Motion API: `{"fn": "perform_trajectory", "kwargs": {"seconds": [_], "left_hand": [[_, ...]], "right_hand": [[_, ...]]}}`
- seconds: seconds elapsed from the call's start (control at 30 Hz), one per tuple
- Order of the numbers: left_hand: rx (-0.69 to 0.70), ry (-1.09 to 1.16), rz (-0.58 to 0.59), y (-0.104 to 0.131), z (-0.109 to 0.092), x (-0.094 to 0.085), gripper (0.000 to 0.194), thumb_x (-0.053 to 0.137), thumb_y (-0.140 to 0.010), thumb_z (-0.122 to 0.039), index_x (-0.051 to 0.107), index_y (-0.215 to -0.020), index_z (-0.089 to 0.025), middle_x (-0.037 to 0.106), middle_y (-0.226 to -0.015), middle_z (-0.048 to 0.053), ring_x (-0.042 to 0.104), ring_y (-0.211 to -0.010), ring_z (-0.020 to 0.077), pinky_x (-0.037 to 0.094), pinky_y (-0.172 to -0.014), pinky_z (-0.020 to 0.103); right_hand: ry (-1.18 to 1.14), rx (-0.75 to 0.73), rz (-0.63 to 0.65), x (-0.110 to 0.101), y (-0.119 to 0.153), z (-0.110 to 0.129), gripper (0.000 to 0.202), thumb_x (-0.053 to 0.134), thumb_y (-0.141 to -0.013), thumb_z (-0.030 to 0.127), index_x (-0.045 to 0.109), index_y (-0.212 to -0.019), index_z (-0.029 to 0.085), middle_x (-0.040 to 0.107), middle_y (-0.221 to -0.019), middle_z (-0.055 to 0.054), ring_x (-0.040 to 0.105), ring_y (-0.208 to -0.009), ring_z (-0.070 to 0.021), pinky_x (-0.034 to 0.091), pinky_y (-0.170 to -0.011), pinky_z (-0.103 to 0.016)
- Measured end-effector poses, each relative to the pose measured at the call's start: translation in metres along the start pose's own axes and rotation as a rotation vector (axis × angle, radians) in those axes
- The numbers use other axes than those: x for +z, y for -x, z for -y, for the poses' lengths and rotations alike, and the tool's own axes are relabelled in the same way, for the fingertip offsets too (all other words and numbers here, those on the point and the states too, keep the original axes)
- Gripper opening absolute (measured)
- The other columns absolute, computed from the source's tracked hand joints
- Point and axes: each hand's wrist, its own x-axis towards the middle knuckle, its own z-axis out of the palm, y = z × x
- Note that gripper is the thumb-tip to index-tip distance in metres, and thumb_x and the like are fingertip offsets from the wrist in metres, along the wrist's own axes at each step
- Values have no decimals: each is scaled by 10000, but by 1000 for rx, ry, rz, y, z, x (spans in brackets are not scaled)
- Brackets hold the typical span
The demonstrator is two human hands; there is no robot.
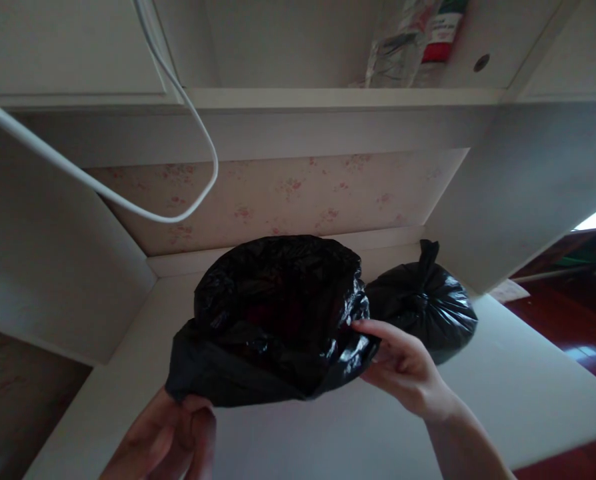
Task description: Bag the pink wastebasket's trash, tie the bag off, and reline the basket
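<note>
A black plastic garbage bag [238,377] stands on the white surface with its mouth spread wide toward me. Something dark reddish shows faintly inside, too dim to make out. My left hand [171,430] grips the bag's near left rim, fingers closed beneath the edge. At the right rim, my right hand [408,367] pinches the plastic between thumb and fingers. Just behind that hand sits a second black garbage bag [448,313], full and tied in a knot at the top.
A white cable [178,217] loops down at the upper left. Above the white desktop [278,443] runs a shelf [328,98] holding a clear plastic package [393,60] and a red-labelled bottle [441,40]. White side panels stand left and right; reddish flooring [573,333] shows at right.
</note>
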Motion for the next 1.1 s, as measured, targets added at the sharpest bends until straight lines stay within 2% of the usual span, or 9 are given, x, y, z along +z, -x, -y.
{"fn": "perform_trajectory", "kwargs": {"seconds": [0.07,0.13,0.2,0.27,0.4,0.53,0.63,0.87,1.1], "left_hand": [[82,-78,4,-8,-10,8,214,776,-744,-381,760,-906,-242,660,-579,54,541,-371,147,443,-319,219],[173,-169,-113,-19,-16,14,290,803,-728,-346,744,-1006,-289,688,-715,21,553,-451,125,455,-354,188],[225,-259,-306,-29,-16,16,356,835,-708,-340,729,-1046,-310,690,-798,-9,587,-568,111,512,-471,156],[242,-358,-407,-36,-10,16,317,839,-711,-374,738,-996,-277,646,-755,-22,597,-662,115,537,-585,147],[289,-534,-368,-40,1,17,289,781,-767,-466,742,-908,-217,522,-628,-39,483,-566,95,463,-510,158],[325,-671,-378,-38,-1,18,531,732,-804,-501,680,-1243,-207,543,-589,-38,460,-518,112,393,-448,200],[318,-774,-335,-37,-3,17,611,679,-846,-520,619,-1354,-186,563,-597,-22,484,-540,131,398,-469,225],[330,-754,-330,-37,-6,23,564,672,-856,-496,578,-1343,-227,573,-626,-35,500,-534,128,396,-450,212],[359,-746,-288,-35,-11,31,671,612,-901,-446,379,-1514,-305,633,-771,-30,516,-534,119,423,-471,224]], "right_hand": [[15,-13,-123,4,-12,15,369,826,-755,215,751,-1107,292,767,-823,-39,722,-719,-192,606,-678,-322],[91,-61,-171,6,-27,29,374,844,-729,235,753,-1090,267,749,-778,-32,699,-669,-181,594,-628,-301],[226,-125,-142,3,-44,40,379,847,-710,232,753,-1078,244,747,-817,-39,689,-696,-179,582,-632,-290],[386,-202,-83,0,-63,49,310,825,-707,201,762,-1008,238,744,-859,-31,674,-726,-166,562,-656,-276],[552,-328,2,0,-109,70,140,746,-749,183,760,-883,220,724,-826,-6,637,-732,-144,523,-676,-267],[407,-349,-71,12,-157,98,50,722,-781,216,718,-819,184,675,-744,8,623,-696,-130,529,-700,-291],[258,-353,-105,23,-181,116,74,715,-797,198,648,-777,172,631,-732,21,626,-707,-119,532,-730,-308],[214,-407,-135,30,-196,127,168,700,-841,287,568,-794,194,569,-721,47,590,-697,-103,520,-713,-288],[159,-373,-153,18,-203,142,150,630,-903,340,610,-949,199,692,-984,16,663,-889,-154,496,-692,-258]]}}
